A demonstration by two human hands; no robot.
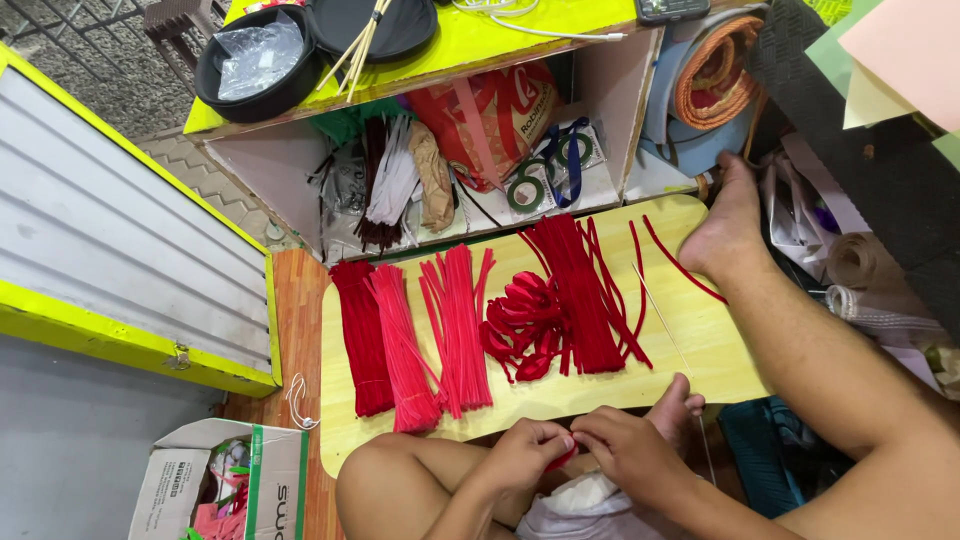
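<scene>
Pinching a small red piece (pixel 562 458) between them, the left hand (pixel 525 455) and right hand (pixel 632 452) close on it just below the yellow board (pixel 690 330). On the board lie pink bundles (pixel 405 345) and red loops (pixel 525 325).

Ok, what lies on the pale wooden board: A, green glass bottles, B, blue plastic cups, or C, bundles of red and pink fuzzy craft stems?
C: bundles of red and pink fuzzy craft stems lie side by side across the pale wooden board.
</scene>
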